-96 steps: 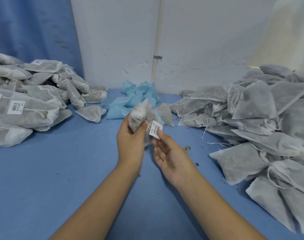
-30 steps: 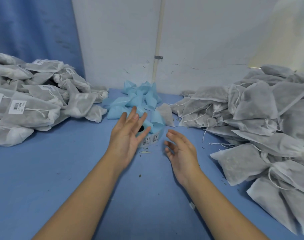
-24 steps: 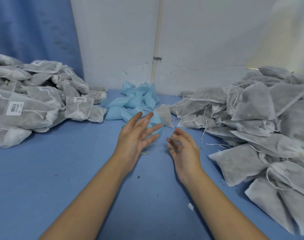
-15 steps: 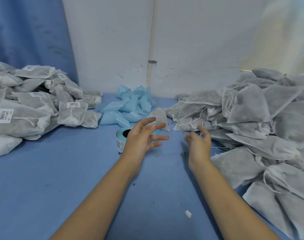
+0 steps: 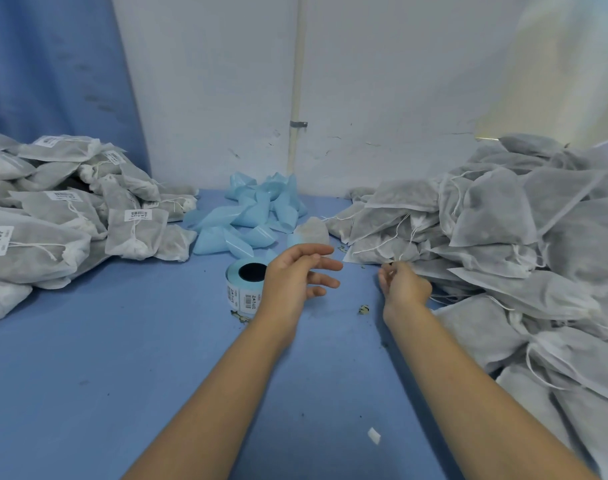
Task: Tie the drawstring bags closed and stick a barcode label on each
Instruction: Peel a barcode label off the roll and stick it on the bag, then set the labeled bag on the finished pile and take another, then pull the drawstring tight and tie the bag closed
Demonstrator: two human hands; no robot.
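My left hand (image 5: pixel 295 277) hovers over the blue table with its fingers spread and nothing in it, just right of the roll of barcode labels (image 5: pixel 244 284). My right hand (image 5: pixel 403 285) reaches to the near edge of the heap of unlabelled grey drawstring bags (image 5: pixel 503 237). Its fingers are curled and pinch the front edge of one untied bag (image 5: pixel 382 249). At the left lies a heap of tied, labelled bags (image 5: pixel 70 220), with one labelled bag (image 5: pixel 136 233) at its front.
A heap of crumpled light-blue label backing (image 5: pixel 250 216) lies at the back against the white wall. Small crumbs and a white paper scrap (image 5: pixel 373 436) dot the blue table (image 5: pixel 122 375). Bag heaps line both sides.
The bag I was labelling has gone onto the left heap. Both hands came away empty, and my right hand moved right to the unlabelled heap and curled onto a bag there.
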